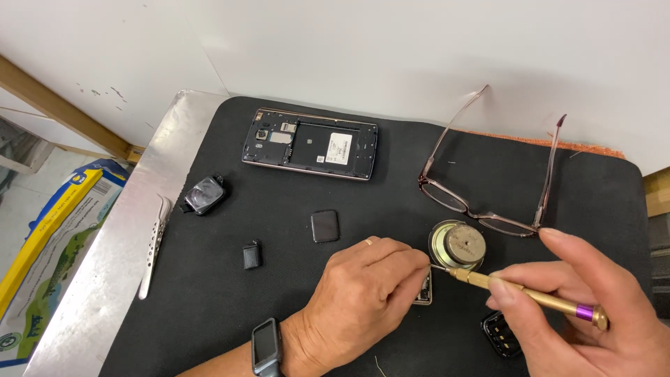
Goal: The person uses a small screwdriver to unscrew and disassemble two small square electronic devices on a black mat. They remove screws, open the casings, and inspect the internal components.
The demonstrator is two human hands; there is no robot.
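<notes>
Your left hand (363,290) pinches a small dark rectangular watch body (423,290) down on the black mat (279,307). Your right hand (593,300) grips a slim brass screwdriver with a purple collar (530,294), its tip at the part, just beside a round metal speaker (458,244).

Free: bare black mat (279,307) at lower left, between phone (310,144) and square chip (325,227).
Blocked: glasses (488,181) and speaker (458,245) crowd centre right.
Left edge: tweezers (155,244) lie on the worktop (112,279).
</notes>
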